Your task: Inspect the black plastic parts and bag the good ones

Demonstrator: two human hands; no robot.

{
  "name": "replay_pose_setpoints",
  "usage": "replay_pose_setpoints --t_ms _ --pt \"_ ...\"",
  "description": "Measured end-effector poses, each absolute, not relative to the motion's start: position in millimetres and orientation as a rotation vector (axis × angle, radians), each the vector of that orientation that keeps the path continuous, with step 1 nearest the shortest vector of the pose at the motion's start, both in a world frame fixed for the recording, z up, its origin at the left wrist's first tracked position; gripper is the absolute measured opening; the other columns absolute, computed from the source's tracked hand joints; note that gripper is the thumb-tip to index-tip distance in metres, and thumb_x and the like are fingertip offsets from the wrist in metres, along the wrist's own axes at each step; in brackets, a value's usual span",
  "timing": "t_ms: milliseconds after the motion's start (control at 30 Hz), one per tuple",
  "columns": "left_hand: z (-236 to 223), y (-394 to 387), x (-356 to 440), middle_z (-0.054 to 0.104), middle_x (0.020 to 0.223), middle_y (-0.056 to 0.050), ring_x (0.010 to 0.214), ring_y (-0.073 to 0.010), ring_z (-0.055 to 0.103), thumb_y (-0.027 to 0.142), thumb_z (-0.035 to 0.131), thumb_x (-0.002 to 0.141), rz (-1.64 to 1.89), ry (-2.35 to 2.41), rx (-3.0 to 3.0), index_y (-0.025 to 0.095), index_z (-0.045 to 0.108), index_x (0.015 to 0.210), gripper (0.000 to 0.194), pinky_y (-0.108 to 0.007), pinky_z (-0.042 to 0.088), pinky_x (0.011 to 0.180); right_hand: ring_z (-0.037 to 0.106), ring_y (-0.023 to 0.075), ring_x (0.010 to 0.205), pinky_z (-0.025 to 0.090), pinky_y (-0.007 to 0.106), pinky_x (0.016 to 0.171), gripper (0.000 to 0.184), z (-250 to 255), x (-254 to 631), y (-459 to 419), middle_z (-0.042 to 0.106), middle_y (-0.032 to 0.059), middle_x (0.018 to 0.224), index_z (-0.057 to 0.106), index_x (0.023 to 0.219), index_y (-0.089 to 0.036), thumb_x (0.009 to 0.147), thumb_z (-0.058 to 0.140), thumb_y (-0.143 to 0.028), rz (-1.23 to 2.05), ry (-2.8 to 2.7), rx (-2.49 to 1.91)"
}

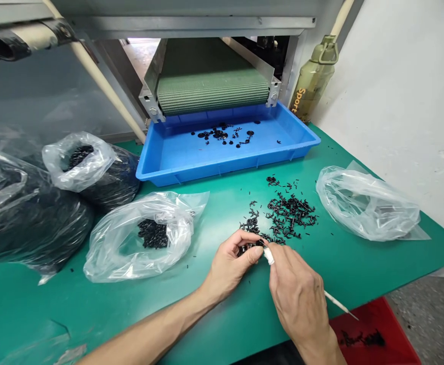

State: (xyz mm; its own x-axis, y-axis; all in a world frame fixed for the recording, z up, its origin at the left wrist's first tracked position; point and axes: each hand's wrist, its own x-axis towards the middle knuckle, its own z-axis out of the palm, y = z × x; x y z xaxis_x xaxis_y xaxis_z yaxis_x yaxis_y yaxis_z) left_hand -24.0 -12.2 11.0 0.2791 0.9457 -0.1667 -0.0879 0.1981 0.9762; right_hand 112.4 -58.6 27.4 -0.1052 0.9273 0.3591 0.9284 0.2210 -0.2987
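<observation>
A blue tray (191, 175) at 12 o'clock holds a few black plastic bits (219, 134). A clear bag (138, 258) at 8 o'clock holds more. The left hand (231, 266) pinches a small black bit (250, 247) at 6 o'clock, mostly hidden by the fingers. The right hand (298, 299) grips a white stick (339, 304) — its fat end is hard to make out.
</observation>
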Motion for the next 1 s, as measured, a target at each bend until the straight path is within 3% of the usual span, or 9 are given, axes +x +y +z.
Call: replay_pose_setpoints --t_ms 133,300,367,533,633,733,867,1000 --pt "10.4 -13.2 -24.4 0.071 0.092 -0.004 0.084 -0.0160 0.059 0.031 0.069 0.080 0.945 1.038 1.087 0.018 0.066 0.089 0.016 -0.027 0.044 0.077 0.058 0.0196 0.070 0.035 0.030 0.064 0.024 26.8 108.2 -58.8 0.061 0.0046 0.075 0.059 0.096 -0.018 0.094 0.036 -0.013 -0.002 -2.004 -1.728" --pt "10.8 -13.9 -25.6 0.070 0.091 -0.004 0.085 -0.0175 0.060 0.032 0.064 0.083 0.930 1.058 1.175 0.018 0.066 0.089 0.016 -0.029 0.044 0.079 0.048 0.0124 0.048 0.028 0.025 0.050 0.022 30.2 124.7 -45.1 0.054 -0.0043 0.055 0.054 0.076 -0.023 0.084 0.038 -0.010 0.699 -1.923 -1.735" --pt "10.9 -14.4 -25.5 0.069 0.091 -0.005 0.085 -0.0174 0.059 0.033 0.062 0.085 0.932 1.082 1.207 0.018 0.065 0.091 0.017 -0.029 0.044 0.079 0.045 0.0112 0.046 0.027 0.024 0.049 0.022 29.8 135.4 -36.6 0.050 -0.0055 0.051 0.050 0.068 -0.022 0.082 0.037 -0.011 0.823 -1.853 -1.755" --pt "7.3 -15.1 -24.3 0.066 0.093 -0.004 0.081 -0.0141 0.055 0.037 0.055 0.090 0.951 1.113 1.201 0.019 0.058 0.106 0.024 -0.026 0.041 0.073 0.046 0.0120 0.047 0.026 0.025 0.049 0.022 31.1 150.3 -19.9 0.054 -0.0041 0.054 0.056 0.074 -0.022 0.085 0.038 -0.016 0.642 -1.842 -1.859" --pt "5.7 -13.9 -23.7 0.063 0.092 -0.004 0.066 -0.0102 0.047 0.042 0.055 0.089 0.929 1.072 1.094 0.019 0.057 0.112 0.032 -0.023 0.037 0.058 0.056 0.0137 0.064 0.032 0.024 0.056 0.025 35.1 143.6 -8.5 0.063 0.0002 0.076 0.062 0.094 -0.022 0.088 0.039 -0.015 0.525 -1.933 -1.781" --pt "6.0 -11.9 -23.9 0.060 0.092 -0.003 0.059 -0.0075 0.040 0.043 0.058 0.087 0.980 1.010 0.944 0.019 0.058 0.104 0.030 -0.019 0.028 0.047 0.058 0.0148 0.075 0.034 0.024 0.060 0.034 36.0 131.2 8.3 0.062 0.0039 0.092 0.063 0.109 -0.023 0.087 0.039 -0.011 0.393 -2.081 -1.755" --pt "7.4 -9.8 -25.2 0.059 0.082 -0.002 0.056 -0.0069 0.038 0.041 0.061 0.085 1.064 0.940 0.786 0.019 0.057 0.094 0.023 -0.018 0.022 0.043 0.056 0.0139 0.069 0.033 0.024 0.058 0.032 32.5 123.2 24.2 0.059 0.0036 0.087 0.067 0.100 -0.023 0.086 0.041 -0.009 0.368 -2.236 -1.812" --pt "9.7 -9.3 -25.5 0.050 0.061 0.003 0.049 -0.0064 0.032 0.045 0.058 0.087 1.010 0.919 0.789 0.018 0.056 0.086 0.027 -0.019 0.020 0.043 0.058 0.0151 0.080 0.040 0.024 0.068 0.034 34.6 129.3 16.1 0.062 0.0038 0.095 0.066 0.102 -0.022 0.086 0.038 -0.007 0.481 -2.072 -1.670"
